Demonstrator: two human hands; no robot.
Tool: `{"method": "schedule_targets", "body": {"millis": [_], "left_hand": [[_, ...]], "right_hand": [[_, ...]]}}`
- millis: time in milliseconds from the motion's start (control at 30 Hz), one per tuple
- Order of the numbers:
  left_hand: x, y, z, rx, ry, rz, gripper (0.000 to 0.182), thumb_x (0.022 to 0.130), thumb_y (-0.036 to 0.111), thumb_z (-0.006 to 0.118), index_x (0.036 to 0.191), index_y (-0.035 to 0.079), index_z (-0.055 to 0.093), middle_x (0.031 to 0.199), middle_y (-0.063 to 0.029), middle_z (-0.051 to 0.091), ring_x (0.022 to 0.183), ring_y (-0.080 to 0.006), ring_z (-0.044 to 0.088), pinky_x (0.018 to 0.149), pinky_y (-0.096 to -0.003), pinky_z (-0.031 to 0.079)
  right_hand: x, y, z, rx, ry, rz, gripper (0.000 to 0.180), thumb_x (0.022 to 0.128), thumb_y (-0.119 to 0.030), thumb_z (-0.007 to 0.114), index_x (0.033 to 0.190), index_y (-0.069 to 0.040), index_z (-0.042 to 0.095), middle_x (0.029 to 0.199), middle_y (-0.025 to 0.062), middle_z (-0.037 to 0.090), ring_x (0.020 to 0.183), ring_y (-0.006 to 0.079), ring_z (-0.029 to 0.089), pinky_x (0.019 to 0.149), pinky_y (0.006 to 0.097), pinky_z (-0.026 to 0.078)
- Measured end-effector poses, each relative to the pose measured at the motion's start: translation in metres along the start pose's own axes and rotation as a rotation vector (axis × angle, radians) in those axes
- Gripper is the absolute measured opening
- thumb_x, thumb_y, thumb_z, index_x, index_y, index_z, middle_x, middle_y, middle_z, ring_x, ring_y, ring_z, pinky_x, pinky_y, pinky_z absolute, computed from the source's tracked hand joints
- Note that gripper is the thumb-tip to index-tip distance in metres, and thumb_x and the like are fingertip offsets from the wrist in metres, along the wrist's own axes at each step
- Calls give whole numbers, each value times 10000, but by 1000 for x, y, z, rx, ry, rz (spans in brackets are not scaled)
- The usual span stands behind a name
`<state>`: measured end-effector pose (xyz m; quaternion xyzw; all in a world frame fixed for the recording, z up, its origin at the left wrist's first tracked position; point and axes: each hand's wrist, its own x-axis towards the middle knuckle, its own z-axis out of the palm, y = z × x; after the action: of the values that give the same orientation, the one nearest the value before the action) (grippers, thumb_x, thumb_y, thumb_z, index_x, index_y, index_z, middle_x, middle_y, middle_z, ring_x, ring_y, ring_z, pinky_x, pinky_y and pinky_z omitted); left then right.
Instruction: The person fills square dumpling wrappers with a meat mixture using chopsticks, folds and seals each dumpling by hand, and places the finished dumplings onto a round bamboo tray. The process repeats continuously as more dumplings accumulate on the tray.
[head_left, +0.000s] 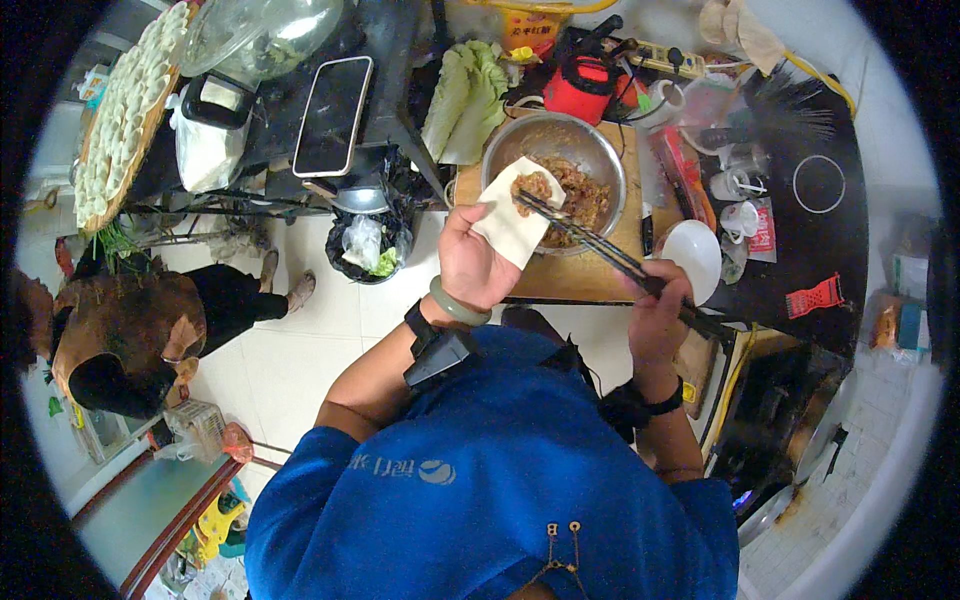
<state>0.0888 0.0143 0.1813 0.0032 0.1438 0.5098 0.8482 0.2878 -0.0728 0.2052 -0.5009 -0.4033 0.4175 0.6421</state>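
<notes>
On the palm of my left hand (480, 259) lies a pale dough wrapper (511, 229), its near edge resting across my fingers and thumb. A lump of minced filling (531, 187) sits at the wrapper's far end. My right hand (660, 300) grips a pair of dark chopsticks (600, 247), whose tips touch that lump. Just beyond, partly covered by the wrapper, a steel mixing bowl (617, 161) holds more minced filling (581, 191). Under the bowl is a wooden board (555, 283). A white bowl (694, 259) stands beside my right hand.
Lettuce leaves (465, 101) and a red appliance (581, 86) stand behind the bowl. A knife (646, 225) lies right of it. At left are a phone (334, 116), a lined bin (367, 251) and a tray of shaped dough pieces (131, 120). Another person (135, 322) is at far left.
</notes>
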Motion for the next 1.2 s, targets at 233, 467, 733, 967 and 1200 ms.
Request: {"method": "schedule_targets", "body": {"millis": [233,467,733,967,1200], "left_hand": [[-7,0,-1,-27,15,18,585,858,264,381,1359,-37,367,1359,-165,466,1262,-297,443,1099,-402,300],[-3,-1,-8,-26,-6,20,577,864,273,377,1360,-23,377,1373,-167,452,1278,-299,424,1106,-419,281],[1,-3,-13,-37,7,0,594,854,274,383,1358,-40,362,1359,-166,463,1248,-298,457,1095,-398,314],[-4,-1,-21,-35,42,-75,590,862,272,380,1362,-41,356,1357,-172,466,1249,-300,459,1092,-399,316],[-7,1,-30,-3,15,-80,597,864,286,388,1362,-43,358,1353,-180,469,1245,-310,463,1084,-410,318]], "right_hand": [[10,12,-2,387,101,482,422,983,-421,397,1075,-49,573,950,78,666,855,187,659,827,342,498],[14,17,-7,507,210,487,393,982,-388,422,1030,-42,601,916,94,675,840,187,673,816,306,519],[8,22,-15,368,126,394,406,989,-397,392,1070,-34,556,939,111,671,847,222,675,812,354,525],[12,28,-19,264,155,394,430,978,-432,397,1080,-30,512,948,117,661,855,245,678,793,348,538],[19,27,-9,489,151,463,405,982,-398,415,1038,-29,575,906,112,677,861,212,677,813,325,528]]}}
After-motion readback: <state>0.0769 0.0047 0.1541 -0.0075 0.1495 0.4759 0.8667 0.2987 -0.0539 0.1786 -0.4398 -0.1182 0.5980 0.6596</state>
